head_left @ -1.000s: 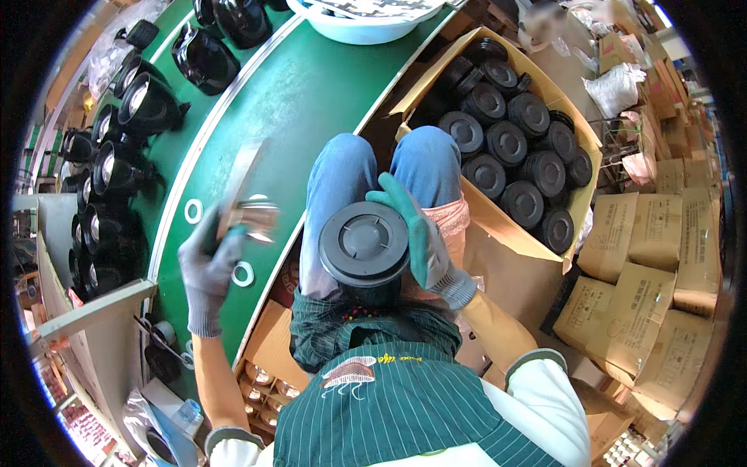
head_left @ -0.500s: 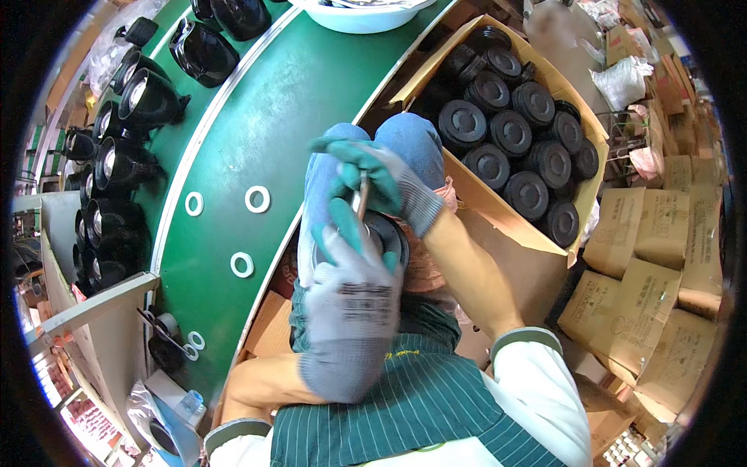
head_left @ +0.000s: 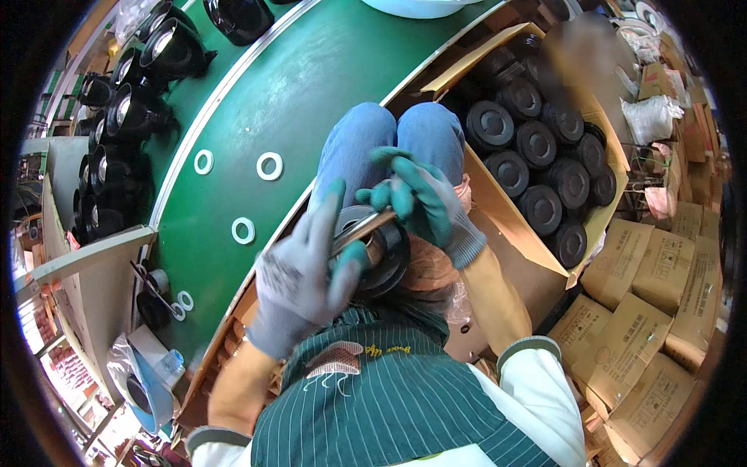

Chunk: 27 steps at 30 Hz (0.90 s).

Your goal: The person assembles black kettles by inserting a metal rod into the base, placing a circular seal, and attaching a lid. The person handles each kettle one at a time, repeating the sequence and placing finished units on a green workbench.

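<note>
On my lap rests a black round part [head_left: 395, 261], like a lid or base with a ringed rim. A shiny metal piece [head_left: 364, 231], long and narrow from this angle, lies slantwise over it. My left hand [head_left: 299, 265], in a grey and green glove, has the metal piece between its thumb and raised fingers. Close to the piece's upper right end is my right hand [head_left: 424, 198], gloved alike. Its fingers are bent and smeared by motion, so whether they hold anything is unclear. The hands partly cover the black part.
White rings [head_left: 269, 166] lie on the green table [head_left: 311, 86] to my left. Black glossy housings [head_left: 140, 113] line its far side. An open carton [head_left: 513, 241] of black round parts stands at right, with stacked boxes [head_left: 634, 311] beyond. A pale basin [head_left: 420, 6] sits at the top.
My hands have moved apart: the left to the left, the right slightly right and down. More of the metal piece and black part shows. The view has shifted a little.
</note>
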Motion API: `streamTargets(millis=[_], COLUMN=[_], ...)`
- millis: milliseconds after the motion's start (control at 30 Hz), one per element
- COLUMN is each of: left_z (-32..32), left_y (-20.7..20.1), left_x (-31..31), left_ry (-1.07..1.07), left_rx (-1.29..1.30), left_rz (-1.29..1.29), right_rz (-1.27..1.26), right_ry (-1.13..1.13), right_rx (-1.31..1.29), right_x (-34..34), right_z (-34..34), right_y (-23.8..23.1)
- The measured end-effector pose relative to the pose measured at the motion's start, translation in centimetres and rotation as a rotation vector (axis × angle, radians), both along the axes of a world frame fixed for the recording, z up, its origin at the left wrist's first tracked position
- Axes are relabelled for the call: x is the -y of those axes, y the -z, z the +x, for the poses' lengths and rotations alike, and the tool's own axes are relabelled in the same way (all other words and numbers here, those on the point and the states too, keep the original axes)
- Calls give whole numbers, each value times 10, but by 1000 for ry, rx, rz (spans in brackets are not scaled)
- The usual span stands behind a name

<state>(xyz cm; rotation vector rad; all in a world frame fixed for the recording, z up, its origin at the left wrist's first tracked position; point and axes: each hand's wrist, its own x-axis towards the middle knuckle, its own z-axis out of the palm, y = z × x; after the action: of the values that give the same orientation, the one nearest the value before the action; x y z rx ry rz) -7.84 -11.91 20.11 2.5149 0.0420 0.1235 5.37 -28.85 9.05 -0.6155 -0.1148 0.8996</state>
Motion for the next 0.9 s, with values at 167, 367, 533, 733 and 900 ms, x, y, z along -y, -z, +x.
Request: streamTargets(millis=[167,367,533,733,900], left_z=[57,112,68,-40,-102], left_y=[35,56,37,115,203], left_x=[-47,-51,-82,-174,-240], left_ry=[358,613,6,-695,-918], left_rx=[38,17,-324,5,65], left_rz=[-593,-537,-745,-243,294], right_rz=[171,-221,-649,-1042,-789], right_ry=[200,230,84,48,283], right_rx=[270,467,762,1358,1424], right_x=[36,43,57,33,13], right_z=[-64,-76,-71,-87,-47], right_y=[-26,-55,-39,-44,-116])
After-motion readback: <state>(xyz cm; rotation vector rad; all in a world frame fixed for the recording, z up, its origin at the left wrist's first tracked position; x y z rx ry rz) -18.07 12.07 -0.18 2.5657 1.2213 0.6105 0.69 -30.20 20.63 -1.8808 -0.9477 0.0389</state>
